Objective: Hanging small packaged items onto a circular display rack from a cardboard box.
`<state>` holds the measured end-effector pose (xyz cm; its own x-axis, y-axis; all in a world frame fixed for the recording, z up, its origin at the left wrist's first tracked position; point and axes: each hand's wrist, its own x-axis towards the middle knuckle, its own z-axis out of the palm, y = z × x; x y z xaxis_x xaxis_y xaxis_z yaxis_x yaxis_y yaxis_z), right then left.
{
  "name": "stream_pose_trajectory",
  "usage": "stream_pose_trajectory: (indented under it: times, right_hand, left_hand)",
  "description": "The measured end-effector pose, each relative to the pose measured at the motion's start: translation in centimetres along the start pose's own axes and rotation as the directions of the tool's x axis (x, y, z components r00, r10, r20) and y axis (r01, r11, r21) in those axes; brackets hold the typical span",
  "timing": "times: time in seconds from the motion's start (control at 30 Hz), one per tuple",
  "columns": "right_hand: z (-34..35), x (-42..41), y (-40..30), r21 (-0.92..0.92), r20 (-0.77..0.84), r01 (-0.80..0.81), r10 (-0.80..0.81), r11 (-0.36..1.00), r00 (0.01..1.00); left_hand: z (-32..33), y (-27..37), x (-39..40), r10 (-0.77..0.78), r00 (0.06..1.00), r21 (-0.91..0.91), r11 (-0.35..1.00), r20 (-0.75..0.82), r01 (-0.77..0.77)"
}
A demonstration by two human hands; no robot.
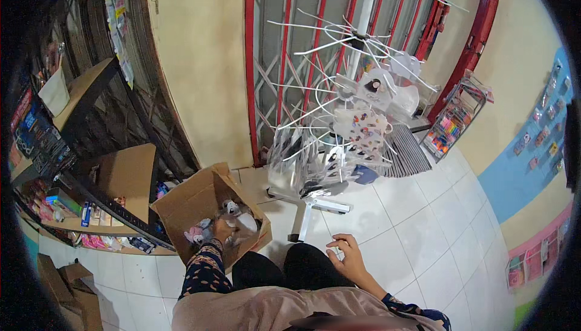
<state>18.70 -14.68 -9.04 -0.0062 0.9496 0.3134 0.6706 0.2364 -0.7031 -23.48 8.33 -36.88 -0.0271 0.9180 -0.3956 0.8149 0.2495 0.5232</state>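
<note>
My left hand (pixel 222 229) reaches down into an open cardboard box (pixel 181 210) on the tiled floor. Around its fingers lie plush-looking things: a white and grey one (pixel 245 222) on the right and a pink and grey one (pixel 198 232) on the left. Whether the fingers grip anything is hard to make out. Over the floor by my knee, my right hand (pixel 349 257) hangs with bent, parted fingers and nothing in it. A white wire display rack (pixel 358 35) rises ahead, its lower hooks hung with plastic-wrapped goods (pixel 361 126).
Dark shelving (pixel 122 181) with packaged goods stands close on the left. The rack's white foot (pixel 313 213) juts towards my knees. A red folding gate (pixel 286 58) is behind the rack. Farther right stands a small wire stand (pixel 454 117). Another cardboard box (pixel 72 290) sits at lower left.
</note>
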Motion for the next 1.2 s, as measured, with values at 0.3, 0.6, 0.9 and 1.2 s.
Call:
stream_pose_trajectory:
  times: [0.3, 0.6, 0.9, 1.2]
  right_hand:
    - [0.8, 2.9, -2.4, 0.055, 0.030, 0.112, -0.114, 0.992, 0.993]
    - [-3.8, 11.3, -10.8, -0.070, -0.229, 0.579, -0.578, 0.812, 0.783]
    - [-15.1, 21.5, -18.1, -0.571, -0.717, 0.355, -0.660, 0.741, 0.225]
    - [-17.6, 23.9, -15.6, -0.665, -0.638, 0.264, -0.715, 0.699, 0.287]
  left_hand:
    - [-0.9, -2.8, 5.5, 0.009, 0.997, 0.236, 0.971, 0.072, -0.026]
    - [-19.9, 8.4, -7.7, 0.369, 0.927, 0.208, 0.904, 0.065, -0.374]
    - [-34.5, 22.3, -25.8, 0.483, 0.784, -0.387, 0.686, -0.391, -0.616]
    - [-33.3, 31.2, -29.9, 0.517, 0.646, -0.451, 0.462, -0.562, -0.763]
